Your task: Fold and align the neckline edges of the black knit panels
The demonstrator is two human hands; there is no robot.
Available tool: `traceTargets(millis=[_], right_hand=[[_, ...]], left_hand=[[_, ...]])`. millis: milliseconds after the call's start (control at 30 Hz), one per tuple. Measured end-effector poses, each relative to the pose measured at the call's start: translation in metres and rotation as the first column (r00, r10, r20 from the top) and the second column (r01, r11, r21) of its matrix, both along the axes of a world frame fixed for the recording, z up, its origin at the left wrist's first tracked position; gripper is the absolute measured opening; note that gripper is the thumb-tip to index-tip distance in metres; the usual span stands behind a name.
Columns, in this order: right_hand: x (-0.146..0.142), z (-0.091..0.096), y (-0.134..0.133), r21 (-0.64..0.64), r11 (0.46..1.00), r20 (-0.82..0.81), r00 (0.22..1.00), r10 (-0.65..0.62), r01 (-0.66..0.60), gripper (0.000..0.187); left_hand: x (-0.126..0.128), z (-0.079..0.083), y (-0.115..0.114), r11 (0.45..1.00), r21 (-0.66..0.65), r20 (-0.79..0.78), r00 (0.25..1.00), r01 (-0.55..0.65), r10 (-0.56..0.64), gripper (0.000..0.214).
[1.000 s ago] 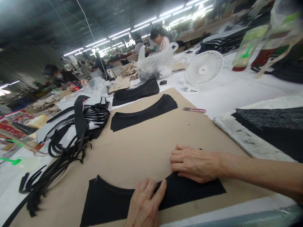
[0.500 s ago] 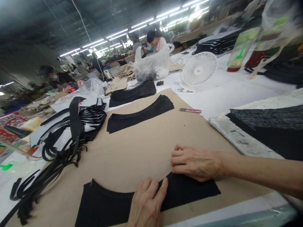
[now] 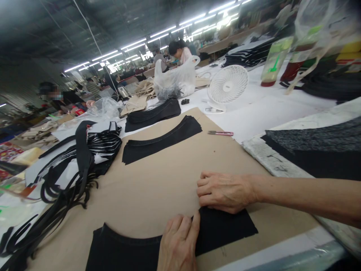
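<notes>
A curved black fabric piece lies at the near edge of the brown board sheet, its concave edge facing away from me. My left hand rests on the middle of it, fingers stretched flat and the index fingertip at the curved edge. Just right of it, my right hand is closed, with curled fingers at the same edge of the fabric; its fingertips are partly hidden. Farther off on the sheet lies a small stack of similar black pieces. Pink-handled thread snips lie to the right of that stack.
Black strips lie in a tangle at left. Behind stand another black stack, a plastic bag, a white fan and a bottle. A pale board with dark cloth lies at right. Several people work in the background.
The view has shifted slightly, moving the scene left. My left hand has slid a little right along the black fabric, closer to my right hand. The right hand keeps its closed pose.
</notes>
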State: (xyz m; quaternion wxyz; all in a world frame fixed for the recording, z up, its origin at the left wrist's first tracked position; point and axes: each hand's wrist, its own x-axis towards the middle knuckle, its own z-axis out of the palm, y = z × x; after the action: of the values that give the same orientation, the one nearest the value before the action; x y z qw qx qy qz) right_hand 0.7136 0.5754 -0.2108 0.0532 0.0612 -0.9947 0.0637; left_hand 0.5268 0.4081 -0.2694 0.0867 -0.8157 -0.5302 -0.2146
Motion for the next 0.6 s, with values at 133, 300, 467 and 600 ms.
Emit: traceTargets(millis=[133, 300, 467, 600], right_hand=[[0.006, -0.003, 0.003, -0.019, 1.000, -0.001, 1.000, -0.009, 0.009, 0.005], [0.010, -0.002, 0.003, -0.037, 0.999, -0.012, 1.000, -0.018, 0.017, 0.005], [0.009, 0.003, 0.004, -0.006, 1.000, 0.019, 0.999, -0.028, 0.028, 0.009], [0.010, 0.002, 0.005, -0.030, 0.999, 0.032, 0.999, -0.026, 0.027, 0.011]], left_hand=[[0.001, -0.002, -0.002, 1.000, 0.002, -0.038, 0.999, -0.023, 0.023, 0.057], [-0.006, 0.002, 0.002, 0.999, -0.022, -0.113, 0.993, 0.043, -0.045, 0.051], [-0.001, 0.002, 0.007, 0.998, -0.048, -0.109, 0.993, 0.050, -0.055, 0.049], [0.010, 0.002, 0.007, 1.000, 0.006, -0.104, 0.994, -0.029, 0.029, 0.055]])
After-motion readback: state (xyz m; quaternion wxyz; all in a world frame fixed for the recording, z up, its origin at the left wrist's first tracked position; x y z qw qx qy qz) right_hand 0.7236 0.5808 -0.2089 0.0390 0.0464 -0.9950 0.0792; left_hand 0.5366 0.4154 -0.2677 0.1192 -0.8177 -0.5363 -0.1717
